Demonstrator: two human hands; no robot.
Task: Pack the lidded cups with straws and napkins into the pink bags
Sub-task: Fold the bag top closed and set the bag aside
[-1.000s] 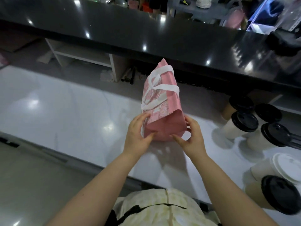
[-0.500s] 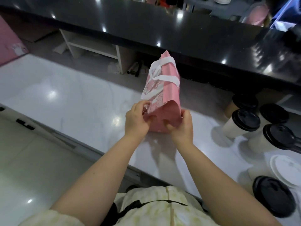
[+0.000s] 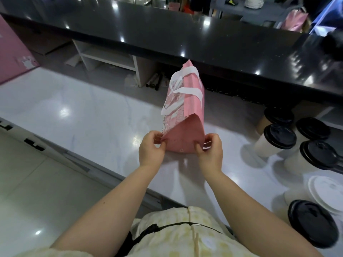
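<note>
A pink bag (image 3: 187, 112) with white handles lies tilted on the white counter (image 3: 89, 115), its flat folded bottom facing me and its closed top pointing away. My left hand (image 3: 151, 149) pinches the bottom's left corner. At the right corner, my right hand (image 3: 210, 151) pinches the same fold. Several white paper cups with black lids (image 3: 274, 141) stand to the right of the bag, apart from it. A cup with a white lid (image 3: 324, 191) sits nearer me. No straws or napkins show.
A black raised counter (image 3: 185, 34) runs across the back, just behind the bag. A pink panel (image 3: 13, 58) stands at the far left. The white counter's near edge runs diagonally below my forearms, with grey floor to the left.
My hands moved from cupping the bag's sides to pinching the two corners of its bottom fold. The view shifted slightly; the bag stays tilted in the same place.
</note>
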